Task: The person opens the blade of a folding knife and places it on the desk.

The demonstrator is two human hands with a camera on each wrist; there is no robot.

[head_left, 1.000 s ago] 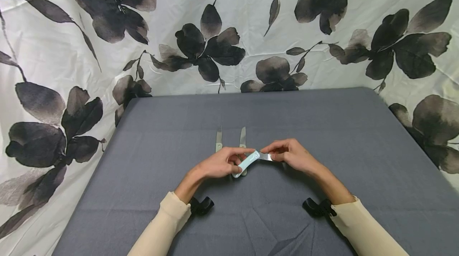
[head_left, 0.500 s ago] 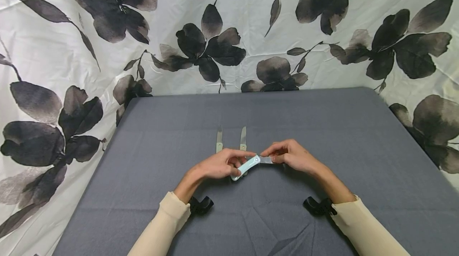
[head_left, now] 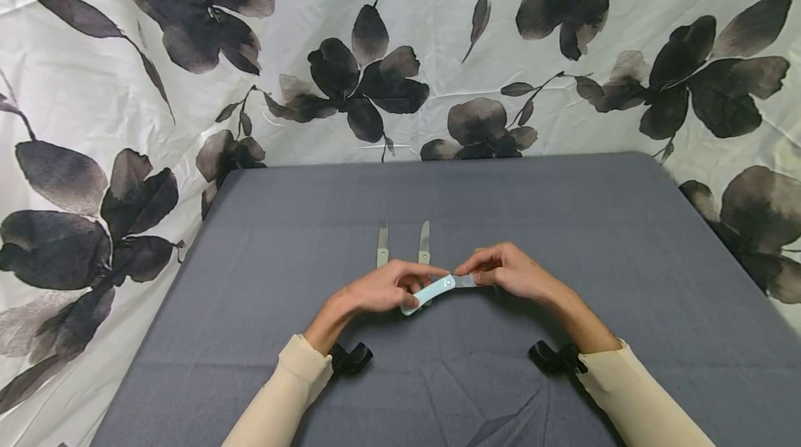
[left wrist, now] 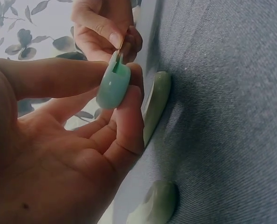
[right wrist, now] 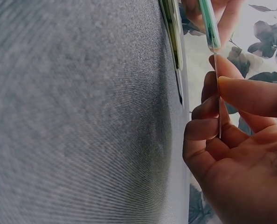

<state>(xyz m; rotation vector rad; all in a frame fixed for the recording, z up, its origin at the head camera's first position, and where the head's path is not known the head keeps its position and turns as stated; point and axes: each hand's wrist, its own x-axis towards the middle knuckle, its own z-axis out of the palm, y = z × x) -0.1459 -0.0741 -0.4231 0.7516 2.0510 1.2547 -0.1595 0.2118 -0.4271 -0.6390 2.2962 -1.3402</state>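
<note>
Between both hands, above the table, is a folding knife with a light turquoise handle (head_left: pixel 430 295) and a steel blade (head_left: pixel 465 281) swung partly out. My left hand (head_left: pixel 383 287) pinches the handle between thumb and fingers, its index finger stretched along the top toward the pivot. The blade is pinched by my right hand (head_left: pixel 510 272) between thumb and fingers; the right wrist view shows the thin blade (right wrist: pixel 218 70) edge-on there. Two more folding knives with grey-green handles lie unfolded on the cloth: a left knife (head_left: pixel 383 242) and a right knife (head_left: pixel 425 238), both partly hidden by the left hand.
A grey cloth (head_left: pixel 300 210) covers the table, with creases near the front. Behind and beside it hangs a white curtain (head_left: pixel 450 30) printed with dark flowers. Black wrist mounts (head_left: pixel 352 359) sit at both cuffs.
The turquoise knife has dropped slightly, and its handle and blade now lie nearer to one straight line. Both hands keep their hold and have hardly moved.
</note>
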